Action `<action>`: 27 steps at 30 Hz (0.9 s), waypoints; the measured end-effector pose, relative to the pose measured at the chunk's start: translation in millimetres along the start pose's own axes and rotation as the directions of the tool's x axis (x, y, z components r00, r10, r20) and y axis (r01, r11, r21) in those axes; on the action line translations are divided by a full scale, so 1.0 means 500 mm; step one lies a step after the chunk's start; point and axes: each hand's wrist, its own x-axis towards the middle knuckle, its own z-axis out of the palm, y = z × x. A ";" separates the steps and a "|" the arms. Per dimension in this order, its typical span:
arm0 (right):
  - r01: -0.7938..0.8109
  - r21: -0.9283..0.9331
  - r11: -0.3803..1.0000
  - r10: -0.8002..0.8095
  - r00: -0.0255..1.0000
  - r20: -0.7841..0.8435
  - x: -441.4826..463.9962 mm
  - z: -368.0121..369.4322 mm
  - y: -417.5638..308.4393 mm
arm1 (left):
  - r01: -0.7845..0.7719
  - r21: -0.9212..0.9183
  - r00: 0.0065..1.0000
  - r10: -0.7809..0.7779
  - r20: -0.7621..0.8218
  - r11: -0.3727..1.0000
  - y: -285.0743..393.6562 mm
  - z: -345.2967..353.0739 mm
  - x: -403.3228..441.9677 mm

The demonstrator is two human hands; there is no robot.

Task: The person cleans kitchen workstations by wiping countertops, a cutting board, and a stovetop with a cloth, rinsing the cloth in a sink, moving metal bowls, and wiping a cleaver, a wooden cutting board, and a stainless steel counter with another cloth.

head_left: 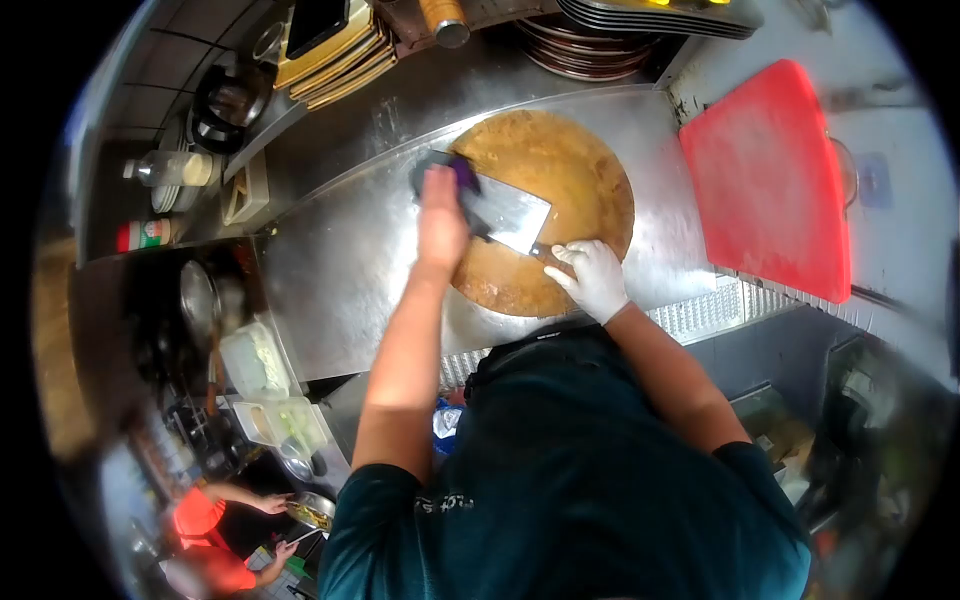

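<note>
A cleaver with a broad, shiny blade is held over a round wooden chopping block. My right hand, in a white glove, grips its handle near the block's lower right edge. At the other end of the blade, my left hand bears on a dark cloth with a purple part. The cloth covers that end of the blade. Motion blurs my left fingers, and the cloth partly hides them. The block rests on a stainless steel counter.
A red cutting board leans at the right. Brown plates and wooden boards are stacked on the shelf above. Food containers stand at the left. Lower left, a co-worker in orange holds a pan.
</note>
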 end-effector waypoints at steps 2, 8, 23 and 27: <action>0.026 -0.004 1.000 -0.026 0.999 -0.017 -0.005 0.006 0.006 | 0.100 -0.054 0.994 -0.101 -0.031 0.994 0.008 -0.018 0.015; 0.090 0.002 0.996 -0.089 0.989 -0.120 -0.013 0.020 0.016 | -0.231 -0.251 0.949 0.275 0.154 0.940 0.185 0.006 -0.084; 0.037 -0.011 0.999 -0.037 0.998 -0.041 -0.002 -0.005 -0.003 | -0.258 -0.243 0.944 0.297 0.140 0.935 0.142 -0.015 -0.104; 0.050 0.006 0.999 -0.049 0.996 -0.079 -0.003 -0.001 -0.001 | 0.024 -0.160 1.000 -0.022 0.013 0.987 0.005 -0.026 -0.018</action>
